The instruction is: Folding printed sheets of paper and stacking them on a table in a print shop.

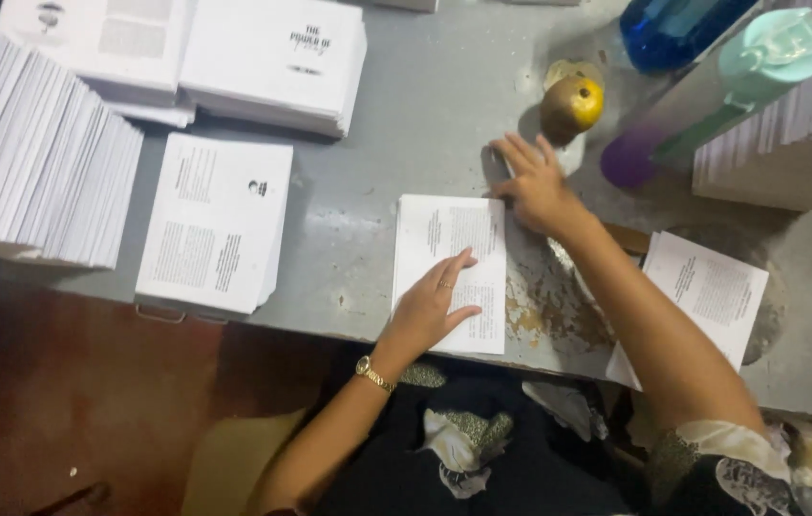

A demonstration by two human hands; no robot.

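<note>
At left we see a paper stack (215,222) on the grey table (406,124). Our left hand (430,308) lies flat and open on the printed sheet (452,250); our right hand (535,183), fingers spread, presses its top right corner, near a round fruit (571,105).

- The single head-worn camera is looking steeply down from above the person's own shoulders, facing forward across the worn grey metal table (396,143).
- It is sitting close: both forearms are running up from the bottom edge, and the left hand (430,306) and right hand (535,186) are landing near the middle of the frame.
- The view is taking in the printed white folded sheet (451,272) under the hands, the stacks of white printed booklets (33,153) far to the left of the left hand, and the lap below the table edge.
- Only one view is running, so no part of the scene is being shared.
</note>
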